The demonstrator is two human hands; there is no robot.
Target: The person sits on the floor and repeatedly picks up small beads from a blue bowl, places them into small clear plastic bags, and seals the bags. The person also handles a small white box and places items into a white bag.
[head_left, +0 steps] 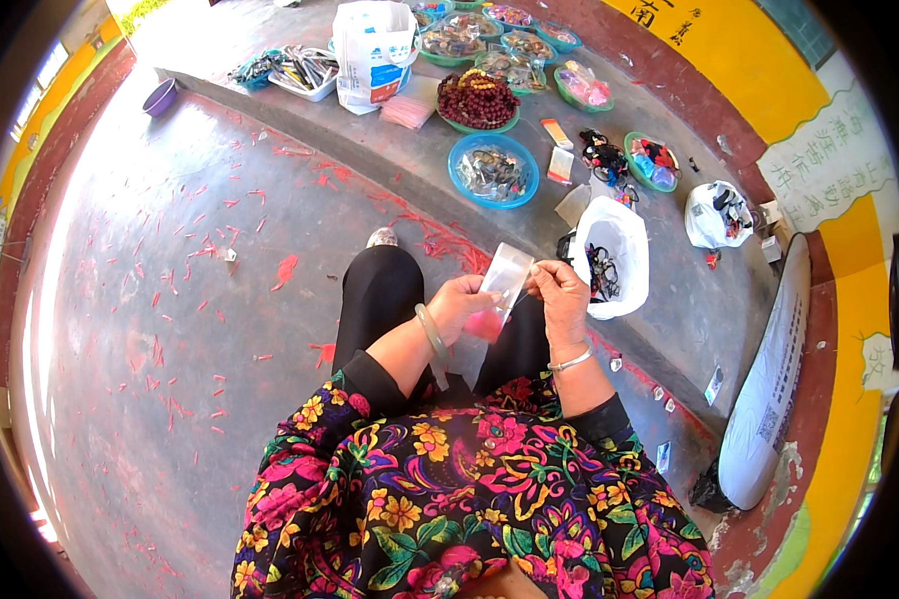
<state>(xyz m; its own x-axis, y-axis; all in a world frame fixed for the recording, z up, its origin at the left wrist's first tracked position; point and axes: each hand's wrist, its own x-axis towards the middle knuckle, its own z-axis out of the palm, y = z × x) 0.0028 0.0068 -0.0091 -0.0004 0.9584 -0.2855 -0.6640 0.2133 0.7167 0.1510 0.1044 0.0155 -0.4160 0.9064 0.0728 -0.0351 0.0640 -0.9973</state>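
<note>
The concrete floor (pixel 300 220) carries scattered red scraps (pixel 287 271), densest along the foot of the raised concrete step (pixel 669 299). On the step, beyond the right hand, stands a bag-lined white bin (pixel 627 250) containing dark strap-like items; farther back is a blue basin (pixel 453 165) of clear packets.

The left hand (pixel 457 304) is closed on a clear plastic sleeve (pixel 507 270), thumb across its face. The right hand (pixel 559 298) is narrowed to a pinch at the sleeve's upper right edge, apparently on it; anything smaller between the fingertips cannot be made out. The sleeve is tilted above the lap, between the knees. Pink material (pixel 483 324) shows at its lower part, seemingly inside.

Risks, as judged: a loosened left thumb could let the slick sleeve slip to the floor among the scraps; a hard right-hand pull could crease or split the film.
</note>
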